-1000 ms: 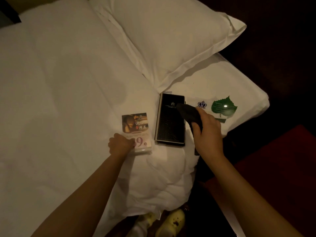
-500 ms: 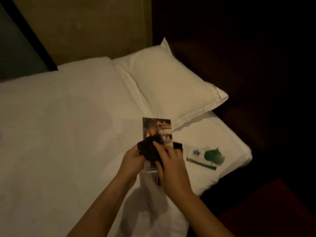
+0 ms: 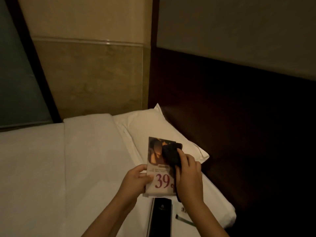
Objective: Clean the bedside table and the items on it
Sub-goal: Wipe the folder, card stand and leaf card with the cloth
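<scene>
Cloth (image 3: 171, 155) under my right fingers (image 3: 183, 157) presses the card (image 3: 161, 170); my left hand (image 3: 136, 180) pinches its lower edge.

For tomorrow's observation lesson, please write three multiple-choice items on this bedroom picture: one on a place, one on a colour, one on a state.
1. Where does the black folder lie?
A. on the white bed
B. on the pillow
C. on the floor

2. What colour is the large number on the card?
A. green
B. dark red
C. blue

3. What is the right hand doing?
A. hanging empty
B. resting flat on the pillow
C. pressing a dark cloth against the card

Answers:
1 A: the folder lies flat on the bed, below the raised card.
2 B: the "39" is printed in dark red on the card's pale lower half.
3 C: the dark cloth sits under the fingers on the card's picture, while the left hand holds the card's left edge.
</scene>
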`<action>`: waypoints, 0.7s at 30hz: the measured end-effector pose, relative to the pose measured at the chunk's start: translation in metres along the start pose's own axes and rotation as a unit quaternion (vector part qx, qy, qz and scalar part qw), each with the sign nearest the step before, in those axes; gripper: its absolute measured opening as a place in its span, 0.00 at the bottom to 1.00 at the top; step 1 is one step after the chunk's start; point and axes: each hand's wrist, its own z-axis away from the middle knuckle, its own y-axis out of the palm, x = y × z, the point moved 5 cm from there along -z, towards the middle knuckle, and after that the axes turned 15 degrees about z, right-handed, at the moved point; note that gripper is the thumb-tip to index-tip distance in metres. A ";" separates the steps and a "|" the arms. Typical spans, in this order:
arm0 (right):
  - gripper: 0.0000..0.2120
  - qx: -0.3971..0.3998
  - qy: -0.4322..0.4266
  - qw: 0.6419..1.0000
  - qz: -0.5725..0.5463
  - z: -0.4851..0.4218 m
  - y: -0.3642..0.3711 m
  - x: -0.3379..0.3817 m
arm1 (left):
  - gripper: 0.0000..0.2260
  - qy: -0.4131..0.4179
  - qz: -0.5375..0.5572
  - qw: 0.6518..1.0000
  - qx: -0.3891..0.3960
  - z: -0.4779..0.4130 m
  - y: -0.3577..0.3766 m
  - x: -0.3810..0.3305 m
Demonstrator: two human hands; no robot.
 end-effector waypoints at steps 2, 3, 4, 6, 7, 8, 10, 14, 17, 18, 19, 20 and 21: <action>0.26 -0.008 -0.037 0.999 0.019 0.012 -0.007 0.014 | 0.10 0.008 -0.010 1.000 0.003 0.004 0.008 -0.009; 0.30 -0.012 -0.066 0.997 0.025 0.020 -0.009 0.022 | 0.11 0.008 -0.019 1.000 0.007 0.006 0.012 -0.012; 0.33 -0.013 -0.085 0.996 0.036 0.028 -0.011 0.029 | 0.12 0.006 -0.031 0.999 0.013 0.008 0.016 -0.013; 0.36 -0.028 -0.107 0.992 0.055 0.035 -0.017 0.035 | 0.13 0.000 -0.048 0.999 0.025 0.014 0.025 -0.015; 0.34 -0.036 -0.113 0.991 0.054 0.033 -0.021 0.036 | 0.13 -0.003 -0.046 0.998 0.029 0.017 0.028 -0.015; 0.31 -0.039 -0.112 0.992 0.044 0.029 -0.025 0.034 | 0.13 -0.006 -0.040 0.999 0.031 0.020 0.030 -0.015; 0.26 -0.025 -0.091 0.995 0.028 0.019 -0.029 0.024 | 0.11 -0.014 -0.035 0.999 0.037 0.026 0.034 -0.014; 0.19 0.001 0.014 1.000 -0.007 0.004 -0.034 -0.009 | 0.12 -0.035 -0.052 0.996 0.061 0.036 0.041 -0.009; 0.18 0.007 0.102 0.993 -0.065 0.002 -0.038 -0.036 | 0.11 -0.051 -0.051 0.996 0.045 0.037 0.043 -0.004; 0.18 -0.006 0.128 0.988 -0.086 0.004 -0.040 -0.043 | 0.10 -0.056 -0.034 0.997 0.032 0.034 0.042 -0.003; 0.18 -0.024 0.152 0.982 -0.108 0.008 -0.043 -0.049 | 0.10 -0.064 -0.004 0.998 0.013 0.029 0.043 -0.001; 0.17 -0.042 0.173 0.975 -0.130 0.012 -0.046 -0.054 | 0.10 -0.072 0.029 0.997 -0.007 0.022 0.043 0.000; 0.18 -0.052 0.189 0.968 -0.156 0.017 -0.047 -0.056 | 0.10 -0.081 0.062 0.994 -0.031 0.015 0.044 0.000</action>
